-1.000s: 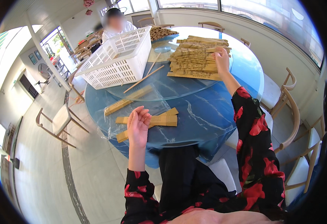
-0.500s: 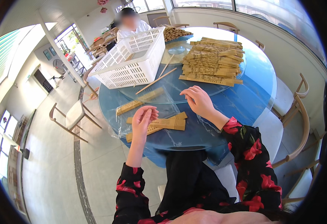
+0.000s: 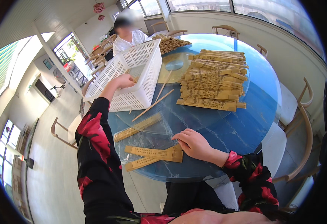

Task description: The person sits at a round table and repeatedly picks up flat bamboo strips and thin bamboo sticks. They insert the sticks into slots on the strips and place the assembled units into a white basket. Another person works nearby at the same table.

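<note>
My left hand (image 3: pixel 124 81) reaches over the near wall into the white slotted basket (image 3: pixel 148 89). Its fingers are curled together beside a small tan piece, and their tips are partly hidden, so what they grip is unclear. My right hand (image 3: pixel 195 145) rests on the blue table, fingers loosely bent and nothing visible in them. Left of it, two long gold-brown printed paper sleeves (image 3: pixel 152 152) lie crossed at their right ends. Beyond those, another gold-brown sleeve (image 3: pixel 138 127) lies on or under clear plastic film (image 3: pixel 161 128).
Loose wooden sticks (image 3: pixel 153 105) lie by the basket. A big pile of gold-brown sleeves (image 3: pixel 214 82) covers the right of the glass turntable; a brown heap (image 3: pixel 171 43) lies behind. A person (image 3: pixel 128 39) sits across the table. Wooden chairs (image 3: pixel 301 138) surround it.
My left hand has moved from above the near sleeves, forward and left into the basket. My right hand appears lower, resting nearer the crossed sleeves. The head view has shifted.
</note>
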{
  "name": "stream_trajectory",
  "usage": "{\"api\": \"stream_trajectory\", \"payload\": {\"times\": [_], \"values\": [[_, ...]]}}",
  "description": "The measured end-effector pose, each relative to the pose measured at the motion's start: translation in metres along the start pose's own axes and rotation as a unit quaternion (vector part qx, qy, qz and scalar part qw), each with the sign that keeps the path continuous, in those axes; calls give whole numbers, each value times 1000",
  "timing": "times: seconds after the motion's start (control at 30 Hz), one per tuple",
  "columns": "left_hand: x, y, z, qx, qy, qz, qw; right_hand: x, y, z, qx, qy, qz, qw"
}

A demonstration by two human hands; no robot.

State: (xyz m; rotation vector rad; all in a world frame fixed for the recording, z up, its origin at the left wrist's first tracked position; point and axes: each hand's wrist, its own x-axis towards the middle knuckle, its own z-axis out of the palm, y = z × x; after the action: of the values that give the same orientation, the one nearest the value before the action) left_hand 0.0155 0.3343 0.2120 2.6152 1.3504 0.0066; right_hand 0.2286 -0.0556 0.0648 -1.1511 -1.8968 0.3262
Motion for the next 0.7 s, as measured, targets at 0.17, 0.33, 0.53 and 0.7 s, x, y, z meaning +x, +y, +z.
{"api": "stream_trajectory", "payload": {"times": [0.17, 0.33, 0.53, 0.7], "values": [[81, -29, 7, -57, -211, -86, 972, -15, -12, -14, 24, -73, -25, 997], [76, -51, 36, -119, -139, -112, 977, -25, -10, -14, 32, -118, -53, 991], [12, 40, 19, -117, -127, -44, 984, -34, -9, -21, 29, -139, -51, 989], [-9, 41, 17, -223, -81, -56, 970, -30, -10, -22, 33, -128, -68, 989]]}}
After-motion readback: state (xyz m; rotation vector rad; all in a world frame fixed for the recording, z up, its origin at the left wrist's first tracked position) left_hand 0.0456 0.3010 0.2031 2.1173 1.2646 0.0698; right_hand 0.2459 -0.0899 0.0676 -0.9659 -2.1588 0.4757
